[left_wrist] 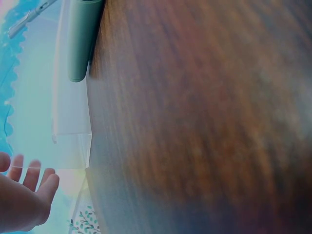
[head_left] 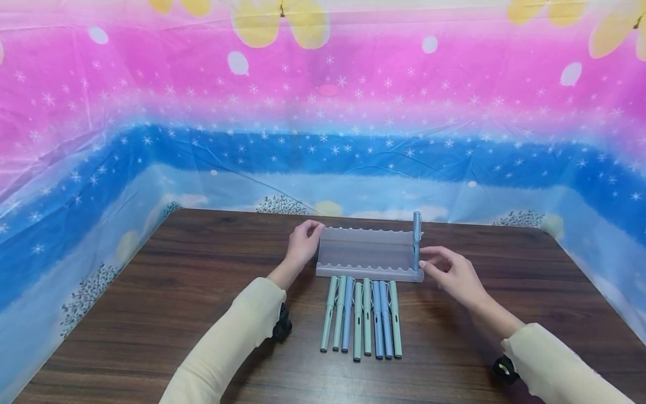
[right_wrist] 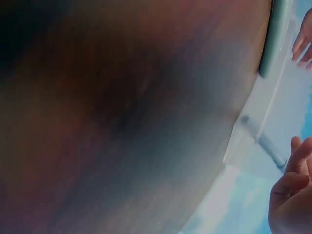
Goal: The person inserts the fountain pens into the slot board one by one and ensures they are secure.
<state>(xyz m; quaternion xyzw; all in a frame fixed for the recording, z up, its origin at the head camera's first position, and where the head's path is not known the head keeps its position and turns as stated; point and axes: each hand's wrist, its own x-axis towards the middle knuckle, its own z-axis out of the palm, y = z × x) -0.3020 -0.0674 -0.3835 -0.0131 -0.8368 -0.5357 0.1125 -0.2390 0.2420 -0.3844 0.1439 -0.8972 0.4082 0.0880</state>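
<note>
A frosted, translucent pen rack [head_left: 365, 251] with scalloped edges stands on the table. My left hand [head_left: 304, 242] pinches its upper left corner; in the left wrist view, fingertips of the left hand [left_wrist: 31, 190] show through the clear panel. One blue pen [head_left: 416, 241] stands upright in the rack's rightmost notch, leaning on the back panel. Right beside that pen is my right hand [head_left: 456, 275], thumb and forefinger extended toward the rack's right end. In the right wrist view, the right hand [right_wrist: 295, 190] has its fingers partly bent near the pen [right_wrist: 270, 148].
In front of the rack lie several capped pens in a row, some green [head_left: 358, 322], some blue [head_left: 377, 320]. They rest on a dark wood-grain table [head_left: 202, 269]. A patterned pink and blue cloth [head_left: 323, 146] surrounds the table's back and sides.
</note>
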